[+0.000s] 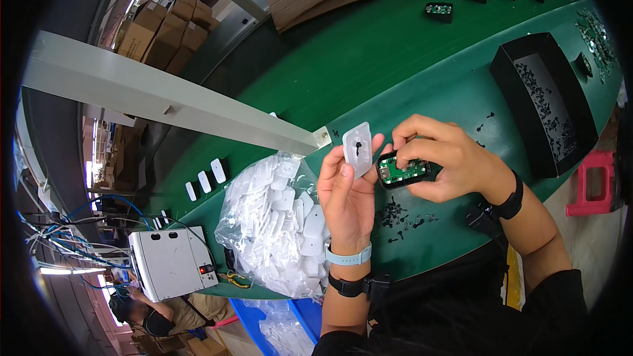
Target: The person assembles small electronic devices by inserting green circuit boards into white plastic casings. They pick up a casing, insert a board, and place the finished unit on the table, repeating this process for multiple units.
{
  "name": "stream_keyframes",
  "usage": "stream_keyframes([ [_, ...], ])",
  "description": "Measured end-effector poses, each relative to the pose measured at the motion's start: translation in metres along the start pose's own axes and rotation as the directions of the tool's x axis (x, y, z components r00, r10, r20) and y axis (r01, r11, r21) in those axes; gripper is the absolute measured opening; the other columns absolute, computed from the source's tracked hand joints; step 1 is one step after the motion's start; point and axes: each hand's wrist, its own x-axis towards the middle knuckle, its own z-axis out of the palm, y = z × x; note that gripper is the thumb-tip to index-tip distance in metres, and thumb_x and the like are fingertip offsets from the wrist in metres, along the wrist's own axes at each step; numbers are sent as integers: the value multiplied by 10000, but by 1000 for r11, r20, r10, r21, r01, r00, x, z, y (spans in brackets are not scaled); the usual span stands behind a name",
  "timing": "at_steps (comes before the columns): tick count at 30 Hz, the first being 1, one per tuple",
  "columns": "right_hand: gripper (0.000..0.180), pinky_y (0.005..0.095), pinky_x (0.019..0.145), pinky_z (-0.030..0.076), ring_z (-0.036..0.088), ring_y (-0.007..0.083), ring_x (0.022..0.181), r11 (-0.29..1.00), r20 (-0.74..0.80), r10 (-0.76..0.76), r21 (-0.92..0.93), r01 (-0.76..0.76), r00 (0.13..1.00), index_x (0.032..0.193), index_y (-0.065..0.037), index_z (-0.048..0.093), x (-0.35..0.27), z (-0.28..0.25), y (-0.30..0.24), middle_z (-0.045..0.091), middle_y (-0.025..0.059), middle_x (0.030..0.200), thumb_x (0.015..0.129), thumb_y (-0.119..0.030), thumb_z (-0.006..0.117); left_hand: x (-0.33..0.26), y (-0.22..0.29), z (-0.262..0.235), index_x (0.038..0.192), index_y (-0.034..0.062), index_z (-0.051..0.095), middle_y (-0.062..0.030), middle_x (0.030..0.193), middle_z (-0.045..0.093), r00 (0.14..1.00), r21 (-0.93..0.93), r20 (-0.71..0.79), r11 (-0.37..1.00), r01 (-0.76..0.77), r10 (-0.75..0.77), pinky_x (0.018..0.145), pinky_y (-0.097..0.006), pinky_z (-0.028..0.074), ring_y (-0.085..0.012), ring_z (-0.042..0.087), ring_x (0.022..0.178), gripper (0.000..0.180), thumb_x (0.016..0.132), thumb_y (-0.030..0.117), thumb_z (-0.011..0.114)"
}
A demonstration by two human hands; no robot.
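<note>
In my left hand point(343, 201) is a white plastic cover point(359, 150), held upright between thumb and fingers. A small black part point(358, 148) sits on the cover's face. Just to its right, my right hand point(455, 158) grips a black housing with a green circuit board point(393, 170) in it, fingers bent over the board. The two pieces are close together but apart. Below them, small black parts point(393, 213) lie scattered on the green table. Left of my left wrist stands a clear plastic bag of white covers point(280, 217).
A black box point(502, 76) of small black parts stands at right. Several housings with boards point(438, 12) sit along the green belt point(369, 59). White finished-looking units point(217, 171) lie left, near a white machine point(173, 260). A metal post point(178, 102) crosses above. Another person point(155, 313) is at lower left.
</note>
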Motion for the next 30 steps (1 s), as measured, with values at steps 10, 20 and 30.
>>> stream_keyframes([
  [10, 310, 333, 686, 567, 671, 259, 816, 1000, 13, 3, -31, -3, 1000, 887, -29, 627, 0, -1, -1, 593, 103, 1052, 607, 12, 754, 0, 0, 1, 1249, 14, 562, -200, 1324, 599, 1000, 9, -19, 1000, -2, 2, 1054, -570, 491, -430, 564, 1259, 271, 1006, 134, 564],
  [20, 483, 291, 754, 544, 678, 193, 845, 960, -93, 172, 241, -145, 981, 1100, -20, 566, -2, 5, 4, 661, 83, 1035, 696, -25, 832, -3, -1, -5, 1293, 5, 533, -196, 1311, 612, 999, 39, -24, 999, 33, -32, 1023, -451, 506, -370, 580, 1266, 345, 969, 107, 592],
  [30, 571, 262, 751, 502, 608, 119, 836, 865, 2, 314, 413, -286, 950, 1176, -14, 544, -1, -3, 5, 677, 60, 981, 726, -84, 889, -1, 1, -2, 1290, -12, 529, -208, 1337, 588, 999, 51, -5, 997, -52, 52, 1114, -511, 424, -398, 538, 1303, 357, 952, 81, 596],
])
